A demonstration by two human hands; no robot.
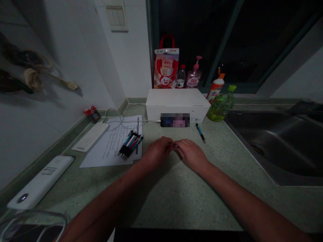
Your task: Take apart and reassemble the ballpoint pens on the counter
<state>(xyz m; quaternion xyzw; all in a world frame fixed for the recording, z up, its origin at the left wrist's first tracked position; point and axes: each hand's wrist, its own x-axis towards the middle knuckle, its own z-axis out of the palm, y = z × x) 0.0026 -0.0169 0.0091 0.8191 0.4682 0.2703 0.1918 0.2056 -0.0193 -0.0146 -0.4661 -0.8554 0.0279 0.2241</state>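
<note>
Pinching a small, mostly hidden piece [175, 146] between nearly closed left fingers [168, 142] and right fingers [180, 143], with the phone [175, 120] beyond them.

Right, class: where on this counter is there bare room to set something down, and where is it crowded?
One bare patch of counter lies between the left forearm and right forearm; another, between the right forearm and the sink. It is crowded at left, with pens on papers, and at the back, where a phone sits against a white box.
</note>
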